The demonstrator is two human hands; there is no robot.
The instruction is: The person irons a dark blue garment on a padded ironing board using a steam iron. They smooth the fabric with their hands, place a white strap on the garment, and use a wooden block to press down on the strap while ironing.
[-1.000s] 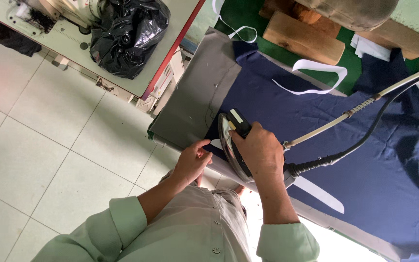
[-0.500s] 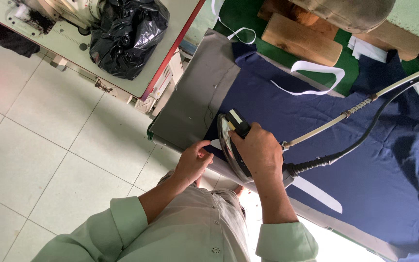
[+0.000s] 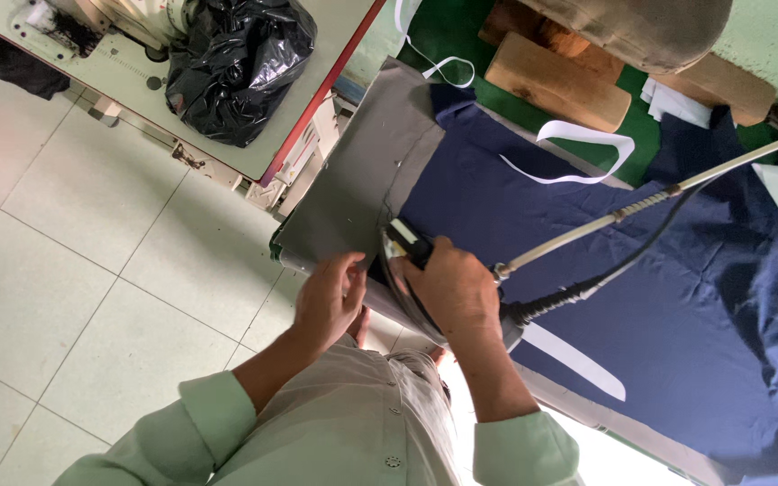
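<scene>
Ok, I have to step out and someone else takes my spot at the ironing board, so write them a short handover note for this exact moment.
Right hand: gripping the handle of the steam iron, which sits at the near-left edge of the navy fabric.
Left hand: open, fingers at the fabric edge just beside the iron's tip, on the grey ironing board.
The iron's hose and cord run off to the right across the fabric.
A white strip lies on the fabric near the front edge; a looped white strip lies farther back.
Done: fabric spread out on the board.
Left: I cannot tell how much has been pressed.
</scene>
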